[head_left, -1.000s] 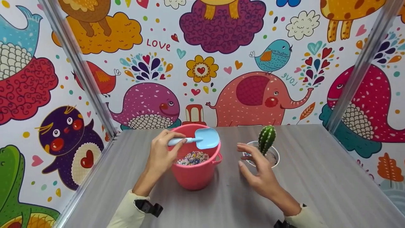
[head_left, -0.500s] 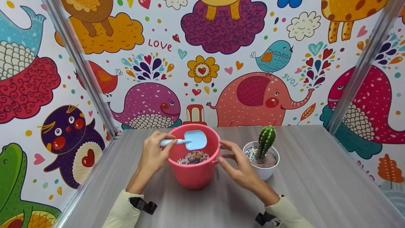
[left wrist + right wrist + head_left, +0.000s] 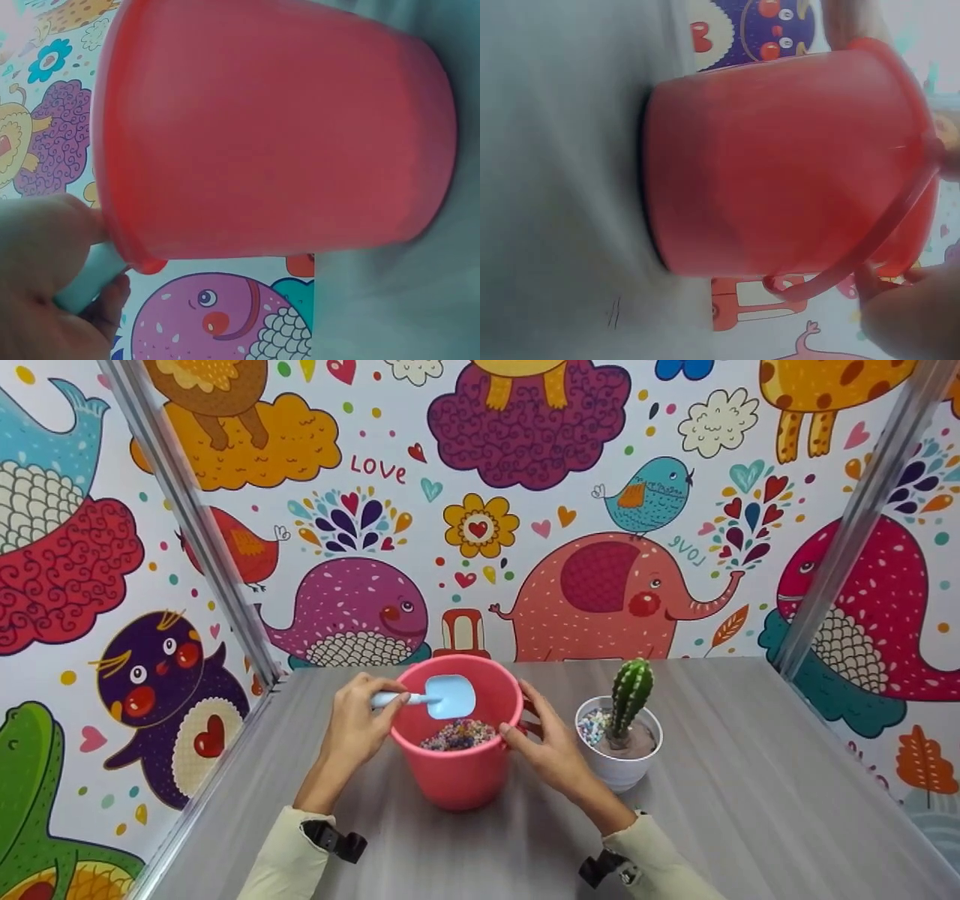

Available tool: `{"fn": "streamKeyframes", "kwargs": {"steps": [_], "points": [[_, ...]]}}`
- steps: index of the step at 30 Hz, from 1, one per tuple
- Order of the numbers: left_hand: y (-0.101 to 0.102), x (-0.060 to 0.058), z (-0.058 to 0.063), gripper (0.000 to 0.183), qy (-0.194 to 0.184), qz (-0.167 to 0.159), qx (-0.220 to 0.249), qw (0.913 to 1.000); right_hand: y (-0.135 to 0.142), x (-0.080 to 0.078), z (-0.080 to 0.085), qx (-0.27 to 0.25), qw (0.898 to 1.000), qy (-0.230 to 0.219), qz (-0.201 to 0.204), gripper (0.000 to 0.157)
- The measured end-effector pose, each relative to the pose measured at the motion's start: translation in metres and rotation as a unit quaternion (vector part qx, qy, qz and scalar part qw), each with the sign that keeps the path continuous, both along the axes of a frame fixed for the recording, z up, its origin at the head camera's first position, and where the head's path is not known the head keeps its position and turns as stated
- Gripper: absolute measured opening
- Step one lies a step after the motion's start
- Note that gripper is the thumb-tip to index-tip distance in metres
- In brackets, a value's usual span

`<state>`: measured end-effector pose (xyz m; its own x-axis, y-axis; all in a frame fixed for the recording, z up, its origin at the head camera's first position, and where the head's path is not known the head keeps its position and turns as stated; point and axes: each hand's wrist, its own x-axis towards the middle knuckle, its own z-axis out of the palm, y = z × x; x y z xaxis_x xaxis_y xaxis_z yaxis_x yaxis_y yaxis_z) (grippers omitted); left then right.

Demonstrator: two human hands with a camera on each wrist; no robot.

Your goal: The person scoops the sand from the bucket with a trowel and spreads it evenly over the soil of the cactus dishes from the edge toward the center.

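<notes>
A pink bucket (image 3: 459,776) stands upright on the table, with several small multicoloured beads (image 3: 459,735) in its bottom. My left hand (image 3: 352,724) pinches the handle of a light blue toy shovel (image 3: 451,697). The shovel's blade lies over the bucket's opening, above the beads. On the bucket's right side, my right hand (image 3: 551,742) holds the rim, thumb at the near side and fingers farther back. The right wrist view shows the bucket's carrying handle (image 3: 889,232) hanging down beside that hand. In the left wrist view the bucket's wall (image 3: 277,127) hides the shovel's blade.
Right of the bucket, close to my right hand, a white pot (image 3: 626,769) holds a green cactus (image 3: 631,697), with coloured beads on its left side and brownish soil. Printed wall panels and metal posts (image 3: 832,532) border the grey table (image 3: 750,780).
My right hand has moved left from beside the cactus pot onto the bucket's rim. My left hand has shifted left with the shovel, whose blade has moved from the right rim toward the middle.
</notes>
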<state>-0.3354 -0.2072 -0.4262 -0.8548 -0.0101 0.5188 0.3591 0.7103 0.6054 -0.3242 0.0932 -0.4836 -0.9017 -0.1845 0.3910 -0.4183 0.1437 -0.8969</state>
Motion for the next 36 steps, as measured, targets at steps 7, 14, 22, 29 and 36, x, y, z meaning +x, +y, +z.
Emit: {"fn": "streamKeyframes", "kwargs": {"steps": [7, 14, 22, 29, 36], "points": [[0.005, -0.004, 0.004, 0.012, -0.011, -0.016, -0.028, 0.9994, -0.003, -0.001, 0.002, -0.037, 0.996, -0.057, 0.053, 0.084], [0.008, -0.008, 0.016, 0.008, -0.014, -0.041, -0.117, 0.9921, -0.004, -0.005, 0.002, -0.033, 0.996, -0.058, 0.063, 0.078], [0.024, -0.017, 0.024, 0.009, 0.024, -0.002, -0.34, 0.9402, -0.002, -0.004, 0.001, -0.036, 0.994, -0.061, 0.08, 0.079], [0.042, -0.016, 0.026, 0.013, 0.034, 0.045, -0.463, 0.8845, -0.003, -0.003, -0.001, -0.04, 0.993, -0.065, 0.085, 0.079], [0.06, -0.02, 0.03, 0.021, -0.078, 0.054, -0.529, 0.8433, -0.003, -0.001, 0.0, -0.033, 0.994, -0.059, 0.083, 0.079]]}}
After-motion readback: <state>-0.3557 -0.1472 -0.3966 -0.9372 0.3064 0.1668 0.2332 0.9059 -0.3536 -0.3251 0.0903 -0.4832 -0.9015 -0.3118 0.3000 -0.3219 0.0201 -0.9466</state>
